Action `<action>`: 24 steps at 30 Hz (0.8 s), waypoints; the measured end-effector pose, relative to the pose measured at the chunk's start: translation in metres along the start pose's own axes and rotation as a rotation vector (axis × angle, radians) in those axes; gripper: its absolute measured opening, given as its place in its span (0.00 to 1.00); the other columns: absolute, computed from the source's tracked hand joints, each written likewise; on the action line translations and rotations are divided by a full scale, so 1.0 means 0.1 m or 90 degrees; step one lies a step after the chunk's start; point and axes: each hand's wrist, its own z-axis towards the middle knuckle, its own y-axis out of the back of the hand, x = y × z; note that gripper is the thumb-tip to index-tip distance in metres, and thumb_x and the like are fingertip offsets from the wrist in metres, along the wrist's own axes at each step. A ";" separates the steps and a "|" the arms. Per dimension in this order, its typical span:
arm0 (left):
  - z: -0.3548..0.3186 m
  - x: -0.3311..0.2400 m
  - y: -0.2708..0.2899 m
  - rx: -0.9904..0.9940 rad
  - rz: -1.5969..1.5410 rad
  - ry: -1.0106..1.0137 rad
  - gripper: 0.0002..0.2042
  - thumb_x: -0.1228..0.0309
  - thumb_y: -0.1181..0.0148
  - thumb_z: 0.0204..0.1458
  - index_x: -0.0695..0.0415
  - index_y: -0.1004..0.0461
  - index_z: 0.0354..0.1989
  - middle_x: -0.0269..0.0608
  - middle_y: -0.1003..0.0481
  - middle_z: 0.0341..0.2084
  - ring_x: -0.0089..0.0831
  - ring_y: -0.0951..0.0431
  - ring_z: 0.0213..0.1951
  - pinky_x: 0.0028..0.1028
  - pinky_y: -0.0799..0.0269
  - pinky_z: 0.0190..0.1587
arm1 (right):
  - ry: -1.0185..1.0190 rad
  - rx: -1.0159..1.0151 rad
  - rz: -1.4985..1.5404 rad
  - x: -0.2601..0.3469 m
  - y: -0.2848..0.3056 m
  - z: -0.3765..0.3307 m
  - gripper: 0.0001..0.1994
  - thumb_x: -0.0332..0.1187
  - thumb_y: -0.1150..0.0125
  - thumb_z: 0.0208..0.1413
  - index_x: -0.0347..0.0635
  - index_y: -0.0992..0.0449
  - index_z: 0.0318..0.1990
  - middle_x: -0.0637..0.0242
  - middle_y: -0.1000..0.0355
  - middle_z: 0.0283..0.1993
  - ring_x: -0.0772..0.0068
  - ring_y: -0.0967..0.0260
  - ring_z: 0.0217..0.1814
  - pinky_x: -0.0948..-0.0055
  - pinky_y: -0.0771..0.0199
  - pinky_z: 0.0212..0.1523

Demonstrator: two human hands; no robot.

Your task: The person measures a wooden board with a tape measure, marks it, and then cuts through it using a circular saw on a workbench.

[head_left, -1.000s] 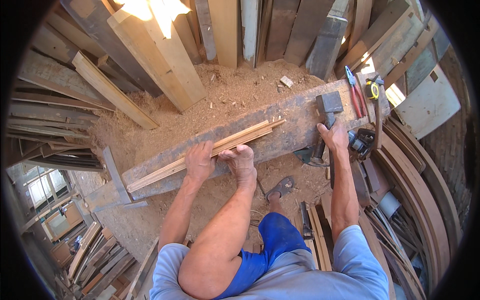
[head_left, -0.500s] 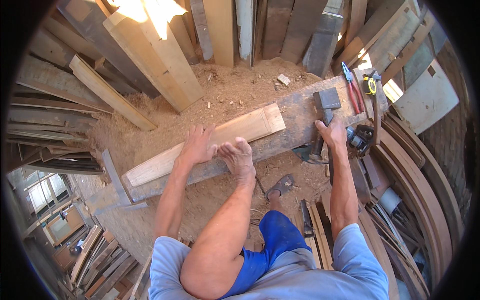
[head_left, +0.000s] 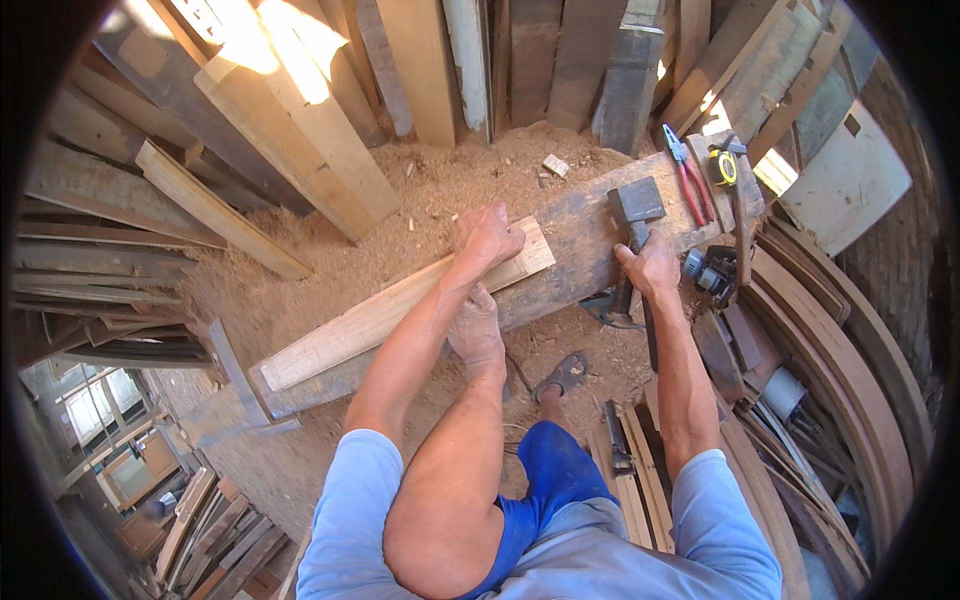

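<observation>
A pale, planed wooden board (head_left: 340,330) lies lengthwise on a worn plank bench (head_left: 570,235), with faint lines across its right end. My left hand (head_left: 487,242) is over the far edge of the board near that end, fingers curled; what they hold, if anything, is hidden. Just below, my bare foot (head_left: 477,325) presses against the board. On the right, my right hand (head_left: 652,268) is closed round the handle of a mallet (head_left: 637,200) with a dark, block-shaped head, which lies over the bench.
Red-handled pliers (head_left: 690,180) and a yellow tape measure (head_left: 723,167) lie at the bench's right end. A power tool (head_left: 708,272) is beside it. A metal square (head_left: 238,370) lies at the left end. Leaning planks (head_left: 300,130) and sawdust (head_left: 430,185) are beyond; curved timbers (head_left: 840,400) are stacked right.
My left hand has slid right along the board toward its marked end, and its fingers have curled. My right hand stays on the mallet. The whole view has shifted slightly.
</observation>
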 end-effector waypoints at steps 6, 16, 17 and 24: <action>0.29 0.25 -0.16 -0.055 0.041 0.081 0.12 0.61 0.41 0.50 0.57 0.22 0.34 0.53 0.19 0.31 0.50 0.18 0.37 0.44 0.23 0.44 | -0.005 0.007 -0.001 0.03 0.05 -0.02 0.32 0.51 0.30 0.50 0.32 0.25 0.55 0.38 0.23 0.53 0.37 0.26 0.60 0.48 0.28 0.59; -0.26 0.85 -0.22 -0.119 -0.205 0.011 0.26 0.57 0.34 0.53 0.60 0.28 0.56 0.54 0.21 0.46 0.49 0.21 0.50 0.42 0.27 0.54 | -0.018 0.016 -0.003 -0.02 0.00 0.03 0.34 0.50 0.30 0.50 0.34 0.25 0.59 0.39 0.23 0.56 0.37 0.27 0.61 0.48 0.29 0.61; -0.36 0.82 -0.17 -0.121 -0.156 -0.024 0.27 0.56 0.34 0.53 0.59 0.29 0.58 0.55 0.22 0.49 0.50 0.23 0.54 0.43 0.29 0.58 | -0.015 0.020 0.000 0.00 0.01 0.03 0.34 0.50 0.30 0.50 0.34 0.26 0.59 0.38 0.23 0.56 0.37 0.27 0.61 0.48 0.29 0.61; -0.73 0.91 -0.07 -0.159 -0.093 -0.026 0.34 0.55 0.37 0.56 0.57 0.36 0.69 0.59 0.36 0.66 0.54 0.38 0.69 0.52 0.46 0.72 | 0.015 0.000 0.028 -0.09 -0.01 0.05 0.32 0.49 0.32 0.49 0.36 0.24 0.59 0.41 0.22 0.54 0.39 0.26 0.60 0.49 0.28 0.61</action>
